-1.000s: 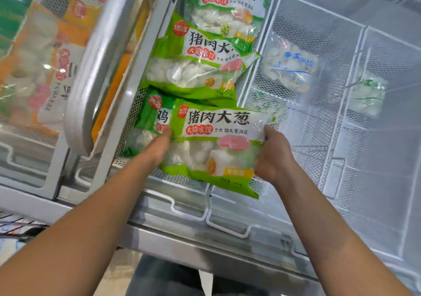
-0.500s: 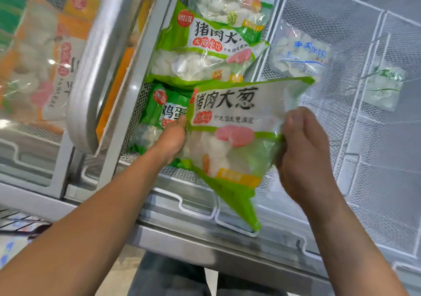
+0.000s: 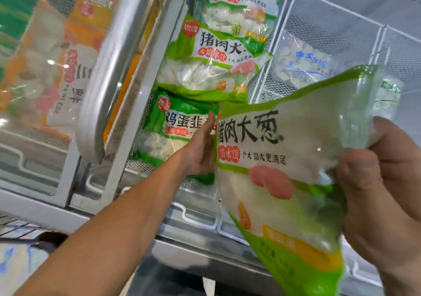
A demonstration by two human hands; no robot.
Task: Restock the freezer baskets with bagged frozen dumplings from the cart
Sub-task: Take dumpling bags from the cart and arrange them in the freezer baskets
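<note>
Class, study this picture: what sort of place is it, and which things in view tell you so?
Most likely a shop's frozen-food section: white wire freezer baskets, printed retail bags of dumplings stacked inside, and a sliding glass freezer lid.

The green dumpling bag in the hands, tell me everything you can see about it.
The green dumpling bag is glossy plastic with a green border, a clear window showing white dumplings, black Chinese lettering, pink slices and a yellow panel low down. It is tilted and crumpled, held above the freezer's front edge. The right hand grips its right side; the left hand touches its left edge.
</note>
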